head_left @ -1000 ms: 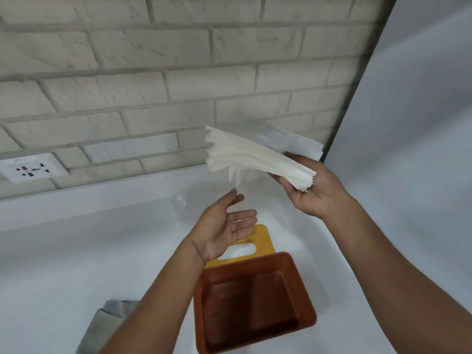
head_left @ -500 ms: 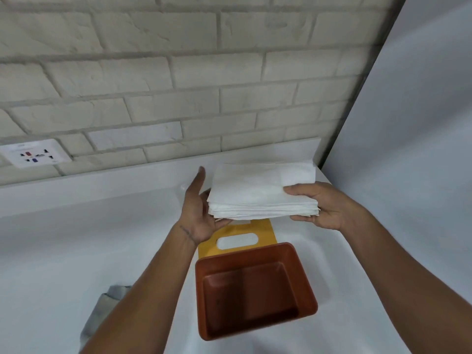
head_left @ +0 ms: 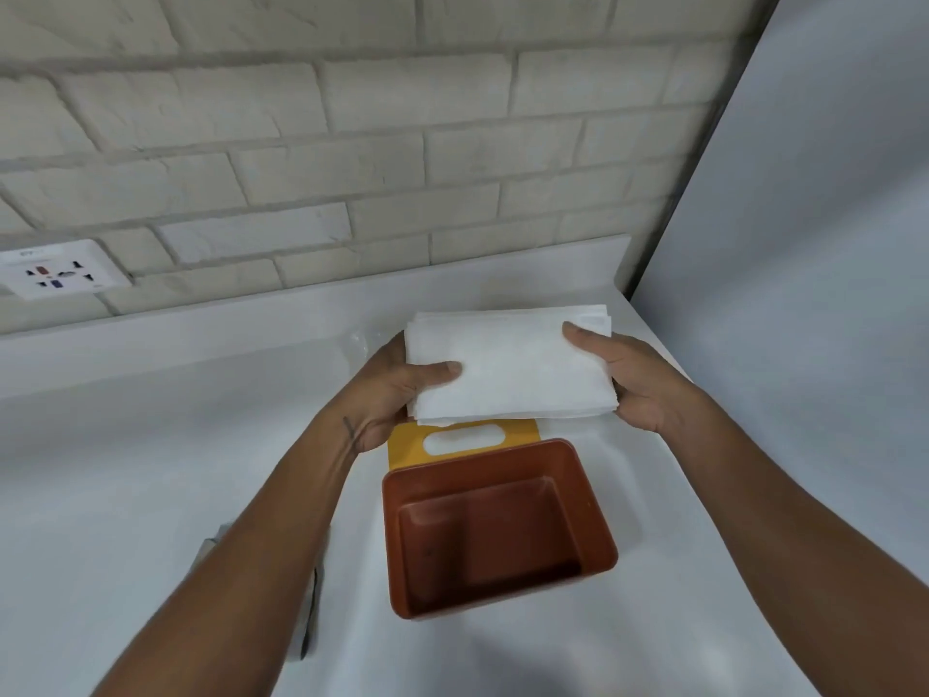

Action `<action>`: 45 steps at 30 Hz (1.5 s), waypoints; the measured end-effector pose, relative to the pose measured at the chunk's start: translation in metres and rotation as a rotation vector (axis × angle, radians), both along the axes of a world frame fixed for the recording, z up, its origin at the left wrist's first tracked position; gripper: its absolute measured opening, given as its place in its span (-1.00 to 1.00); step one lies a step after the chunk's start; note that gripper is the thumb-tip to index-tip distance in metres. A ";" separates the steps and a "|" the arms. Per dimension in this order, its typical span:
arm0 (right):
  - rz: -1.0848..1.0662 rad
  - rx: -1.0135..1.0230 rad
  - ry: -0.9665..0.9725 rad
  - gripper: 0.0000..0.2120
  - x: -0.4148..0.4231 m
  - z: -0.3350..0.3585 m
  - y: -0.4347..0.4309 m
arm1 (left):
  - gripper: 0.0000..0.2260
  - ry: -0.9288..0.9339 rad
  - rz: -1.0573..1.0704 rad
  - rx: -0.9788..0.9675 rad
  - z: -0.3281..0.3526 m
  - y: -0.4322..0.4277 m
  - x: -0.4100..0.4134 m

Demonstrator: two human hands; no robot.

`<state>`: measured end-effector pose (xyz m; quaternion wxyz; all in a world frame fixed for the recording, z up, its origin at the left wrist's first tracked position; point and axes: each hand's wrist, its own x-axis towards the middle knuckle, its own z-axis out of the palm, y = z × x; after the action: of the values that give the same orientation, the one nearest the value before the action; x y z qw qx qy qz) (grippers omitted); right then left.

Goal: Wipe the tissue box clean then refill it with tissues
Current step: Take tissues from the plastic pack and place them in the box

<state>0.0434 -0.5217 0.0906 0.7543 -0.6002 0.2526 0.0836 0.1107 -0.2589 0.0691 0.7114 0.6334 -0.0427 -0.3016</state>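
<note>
A flat stack of white tissues is held level in the air between both hands. My left hand grips its left edge with the thumb on top. My right hand grips its right edge the same way. Just below and nearer to me stands the open brown tissue box on the white counter, its inside bare. The yellow lid with an oval slot lies flat behind the box, partly hidden by the tissues.
A grey cloth lies on the white counter under my left forearm. A brick wall with a wall socket runs along the back. A plain white wall closes the right side.
The tissues were held tilted up high in my right hand alone. They have come down and turned level, and my left hand has taken hold of their left edge.
</note>
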 end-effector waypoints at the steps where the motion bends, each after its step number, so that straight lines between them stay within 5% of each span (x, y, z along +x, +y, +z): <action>1: -0.009 -0.005 -0.003 -0.62 -0.001 0.000 0.001 | -0.58 -0.043 0.007 0.021 0.000 0.000 -0.002; 6: 0.016 -0.104 0.057 -0.57 -0.005 0.001 0.008 | -0.38 -0.221 0.106 0.202 0.002 -0.001 -0.013; 13: 0.235 -0.221 0.098 -0.75 -0.026 0.007 0.009 | -0.40 -0.059 -0.205 0.548 0.023 0.021 -0.016; 23: 0.240 -0.194 0.064 -0.60 -0.044 -0.003 0.015 | -0.62 -0.042 -0.320 0.585 0.030 0.025 -0.022; 36: 0.205 -0.483 0.049 -0.58 -0.080 -0.012 0.037 | -0.71 -0.170 -0.258 0.502 0.014 0.048 -0.066; 41: 0.263 -0.570 0.082 -0.59 -0.080 -0.014 0.046 | -0.70 -0.246 -0.255 0.642 0.008 0.049 -0.069; 45: 0.344 -0.849 0.077 -0.54 -0.075 -0.021 0.050 | -0.67 -0.433 -0.234 0.872 0.003 0.043 -0.075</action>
<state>-0.0319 -0.4717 0.0696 0.4066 -0.8859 0.1890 0.1188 0.0353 -0.2155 0.0720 0.3166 0.9109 -0.1301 -0.2306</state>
